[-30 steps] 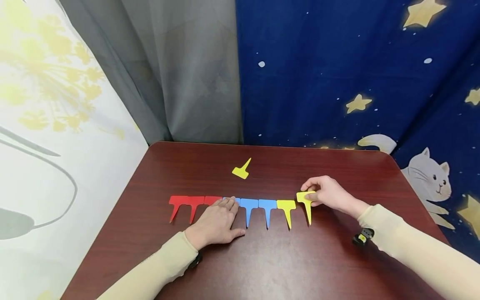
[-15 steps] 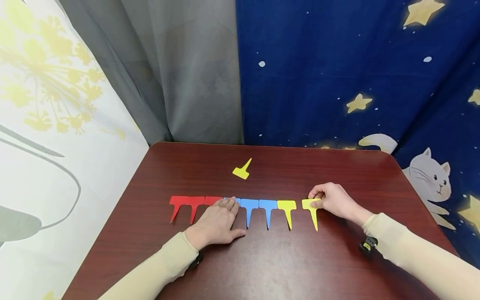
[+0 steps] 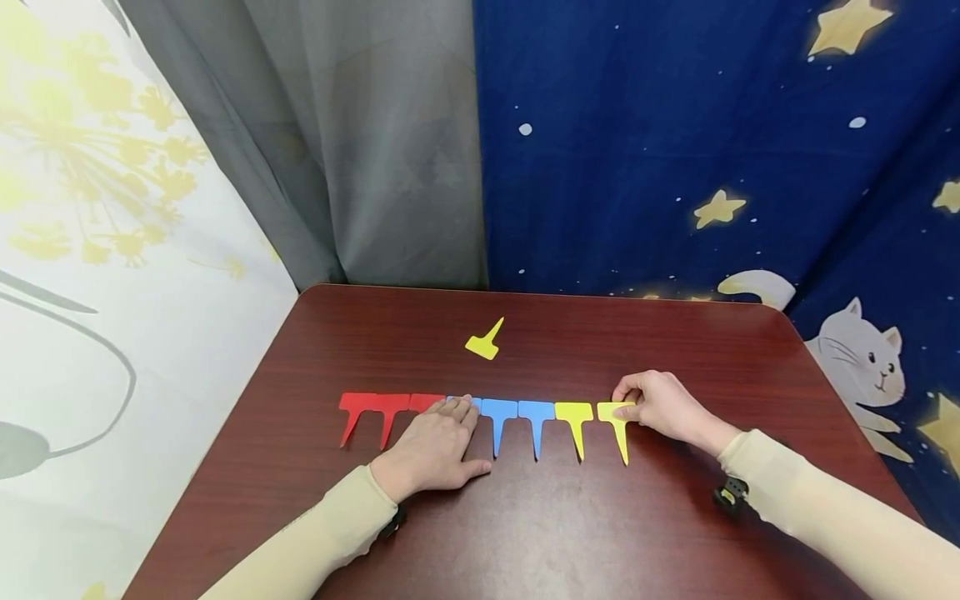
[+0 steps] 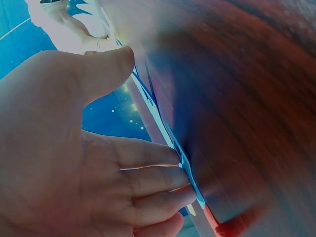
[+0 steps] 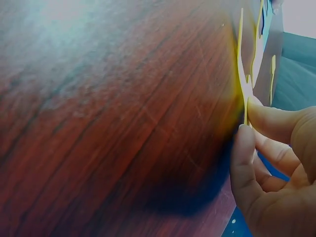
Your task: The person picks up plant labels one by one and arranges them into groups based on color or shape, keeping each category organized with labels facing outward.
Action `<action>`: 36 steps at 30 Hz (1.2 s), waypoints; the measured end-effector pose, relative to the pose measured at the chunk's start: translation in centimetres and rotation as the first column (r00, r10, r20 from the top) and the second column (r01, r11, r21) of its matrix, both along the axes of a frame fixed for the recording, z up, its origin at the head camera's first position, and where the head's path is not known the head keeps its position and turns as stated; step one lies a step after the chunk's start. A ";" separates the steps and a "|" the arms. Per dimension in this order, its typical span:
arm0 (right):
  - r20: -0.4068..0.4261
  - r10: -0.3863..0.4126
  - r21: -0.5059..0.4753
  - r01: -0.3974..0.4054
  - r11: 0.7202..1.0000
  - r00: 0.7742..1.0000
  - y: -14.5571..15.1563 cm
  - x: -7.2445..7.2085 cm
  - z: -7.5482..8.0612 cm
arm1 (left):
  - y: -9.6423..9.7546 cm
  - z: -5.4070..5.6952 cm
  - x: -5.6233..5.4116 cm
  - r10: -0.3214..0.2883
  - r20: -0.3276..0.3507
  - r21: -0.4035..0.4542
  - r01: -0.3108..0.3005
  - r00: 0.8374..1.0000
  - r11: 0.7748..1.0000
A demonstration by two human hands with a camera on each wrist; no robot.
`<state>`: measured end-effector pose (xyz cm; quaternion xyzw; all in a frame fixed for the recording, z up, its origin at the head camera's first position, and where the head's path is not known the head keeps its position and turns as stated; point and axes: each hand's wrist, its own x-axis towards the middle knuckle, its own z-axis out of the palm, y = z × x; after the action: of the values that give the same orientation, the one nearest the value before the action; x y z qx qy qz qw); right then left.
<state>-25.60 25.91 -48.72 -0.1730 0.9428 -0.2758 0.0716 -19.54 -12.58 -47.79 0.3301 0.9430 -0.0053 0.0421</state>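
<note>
A row of T-shaped plant labels lies along the table, heads away from the person: three red, three blue, then yellow. My left hand rests with straight fingers over the first blue label and part of the third red one, partly hiding both. At the row's right end my right hand pinches another yellow label by the right side of its head, between thumb and fingers. A narrow gap separates it from its yellow neighbour. In the right wrist view this held label appears edge-on, near the table surface.
One more yellow label lies askew behind the row, its stem pointing to the back right. The dark red-brown table ends at a grey curtain and a blue starry curtain.
My right hand brings the yellow label down and right, then a little back left, beside the other yellow label and roughly level with the row. The left hand stays in place.
</note>
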 end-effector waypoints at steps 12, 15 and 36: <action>-0.036 0.026 0.067 -0.024 0.997 0.999 -1.2 -0.7 0.1 | -0.2 -0.1 0.0 0.002 0.000 0.008 -0.002 1.000 1.000; -0.047 0.024 0.081 -0.020 0.996 0.999 -1.1 -0.8 0.0 | -0.2 -0.2 -0.1 0.001 -0.002 0.011 -0.001 1.000 1.000; -0.012 0.047 0.050 -0.047 0.998 0.999 -1.2 -0.7 0.2 | -0.2 0.1 0.0 -0.007 -0.005 0.031 0.007 1.000 1.000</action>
<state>-26.31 24.70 -48.56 -0.1952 0.9455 -0.2492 0.0759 -19.54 -12.78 -47.67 0.3341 0.9418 0.0082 0.0348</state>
